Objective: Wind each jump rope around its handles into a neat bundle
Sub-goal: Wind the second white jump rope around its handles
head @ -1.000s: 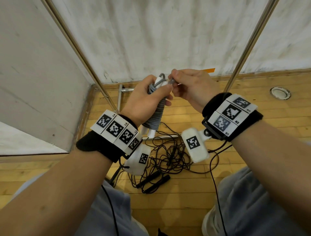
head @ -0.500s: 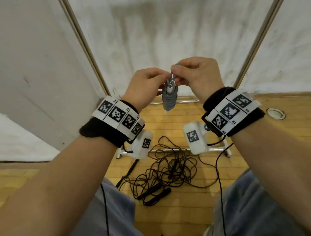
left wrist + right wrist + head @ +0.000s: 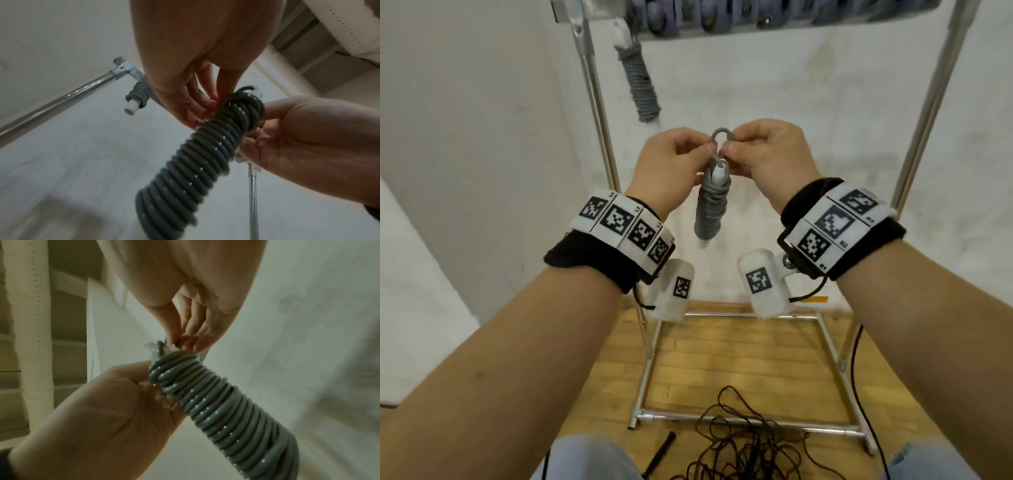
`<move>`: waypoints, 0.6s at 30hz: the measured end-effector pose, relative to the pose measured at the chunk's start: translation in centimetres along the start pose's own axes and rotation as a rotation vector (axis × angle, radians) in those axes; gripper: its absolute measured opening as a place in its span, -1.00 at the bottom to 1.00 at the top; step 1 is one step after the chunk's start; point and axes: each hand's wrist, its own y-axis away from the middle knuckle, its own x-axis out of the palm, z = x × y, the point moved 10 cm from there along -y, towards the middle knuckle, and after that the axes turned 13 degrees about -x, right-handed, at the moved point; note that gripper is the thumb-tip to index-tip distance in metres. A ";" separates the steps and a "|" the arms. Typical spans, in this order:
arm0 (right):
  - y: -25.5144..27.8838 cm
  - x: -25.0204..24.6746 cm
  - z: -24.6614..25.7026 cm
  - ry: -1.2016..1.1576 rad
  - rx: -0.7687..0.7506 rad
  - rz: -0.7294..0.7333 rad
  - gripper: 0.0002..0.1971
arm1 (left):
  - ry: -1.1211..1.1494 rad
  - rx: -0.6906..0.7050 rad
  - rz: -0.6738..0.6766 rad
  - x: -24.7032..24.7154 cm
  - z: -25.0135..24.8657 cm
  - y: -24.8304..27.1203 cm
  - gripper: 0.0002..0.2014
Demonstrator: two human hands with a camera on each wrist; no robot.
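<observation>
Your left hand [image 3: 674, 168] sits just left of the grey jump rope wound in tight coils round its white handles [image 3: 710, 209], and that bundle hangs upright between your two wrists, its top at your fingertips. Your left thumb and forefinger are curled in and pinch the left side of the small grey rope loop [image 3: 721, 134] that stands up above the bundle. Your right hand [image 3: 767, 154], just right of the bundle, is curled the same way and pinches the right side of that loop, so both hands hold the rope at its top and neither is slack.

From the head view you also see a second wound grey rope bundle [image 3: 640, 85] hanging from the metal rack [image 3: 599, 102] up to the left, and a loose black jump rope [image 3: 739, 442] tangled on the wooden floor [image 3: 739, 353] below.

The left wrist view shows what the head view hides: your palms from underneath, with the coils [image 3: 195, 162] running down toward the camera and a white handle end [image 3: 258, 93] poking out at the top. The right wrist view shows your fingertips [image 3: 185, 342] closed right at the top of the coils [image 3: 226, 410].
</observation>
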 end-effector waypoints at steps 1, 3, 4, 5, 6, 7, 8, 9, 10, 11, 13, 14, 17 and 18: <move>-1.1 0.2 0.9 0.016 -0.017 -0.016 -0.83 | 0.000 0.030 -0.035 -0.6 -1.2 -0.6 -0.83; -3.3 0.5 2.6 0.037 -0.047 -0.033 -0.83 | -0.010 0.084 -0.092 -1.6 -3.4 -1.9 -0.81; -4.4 0.7 3.2 0.040 -0.058 -0.038 -0.82 | -0.018 0.104 -0.112 -2.0 -4.3 -2.6 -0.80; -5.5 0.8 3.6 0.045 -0.065 -0.043 -0.82 | -0.024 0.119 -0.131 -2.4 -5.1 -3.3 -0.79; -6.6 0.9 3.9 0.051 -0.072 -0.046 -0.82 | -0.027 0.129 -0.150 -2.8 -5.8 -4.1 -0.78; -7.7 1.1 4.3 0.057 -0.080 -0.046 -0.82 | -0.028 0.136 -0.171 -3.2 -6.5 -4.9 -0.78; -8.7 1.4 4.5 0.063 -0.089 -0.043 -0.83 | -0.030 0.141 -0.189 -3.6 -7.0 -5.6 -0.79; -9.8 1.7 4.7 0.071 -0.097 -0.038 -0.83 | -0.030 0.144 -0.203 -3.9 -7.5 -6.4 -0.79; -10.8 2.0 4.7 0.084 -0.103 -0.034 -0.83 | -0.026 0.145 -0.211 -4.3 -7.8 -7.2 -0.79; -11.7 2.4 4.7 0.106 -0.108 -0.032 -0.83 | -0.011 0.143 -0.219 -4.6 -8.1 -7.9 -0.81; -13.6 2.9 4.5 0.167 -0.128 -0.035 -0.80 | 0.034 0.140 -0.243 -5.3 -8.4 -9.3 -0.88; -14.6 3.1 4.4 0.202 -0.144 -0.040 -0.81 | 0.052 0.137 -0.254 -5.6 -8.6 -10.1 -0.91; -16.8 3.2 4.5 0.304 -0.204 -0.073 -0.89 | 0.073 0.133 -0.265 -5.9 -9.0 -12.4 -0.84; -17.5 3.2 4.6 0.332 -0.227 -0.082 -0.92 | 0.080 0.140 -0.269 -5.9 -9.1 -13.0 -0.78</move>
